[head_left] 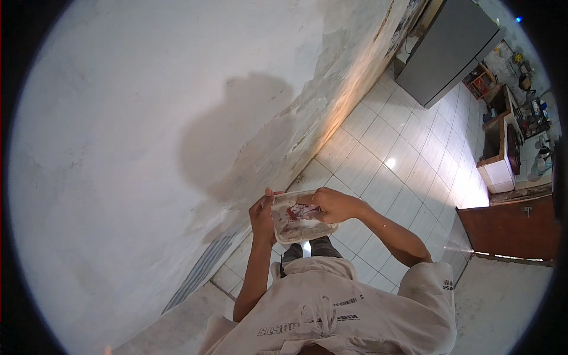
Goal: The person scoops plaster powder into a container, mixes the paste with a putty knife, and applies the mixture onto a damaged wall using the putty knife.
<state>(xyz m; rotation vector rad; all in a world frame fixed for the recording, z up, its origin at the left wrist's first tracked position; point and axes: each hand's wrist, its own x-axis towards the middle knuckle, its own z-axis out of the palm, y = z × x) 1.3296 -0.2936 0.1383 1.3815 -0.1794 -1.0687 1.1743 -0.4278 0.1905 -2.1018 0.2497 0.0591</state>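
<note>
My left hand (261, 218) grips the left side of a shallow, clear plastic container (288, 235) at waist height, its thumb up along the rim. Inside lies a small reddish lump dusted with white powder (302, 212); its kind cannot be made out. White, powdery smears coat the container's bottom and walls. My right hand (335, 204) reaches in over the right rim, fingers bent down at the lump. The fingertips are partly hidden, so what they pinch is unclear.
A peeling white wall (136, 118) rises close on my left. Pale floor tiles (378, 168) stretch ahead. A grey refrigerator (447, 50) stands at the far right. Beyond it are a kitchen counter (500, 171) with several items and a brown door (509, 231).
</note>
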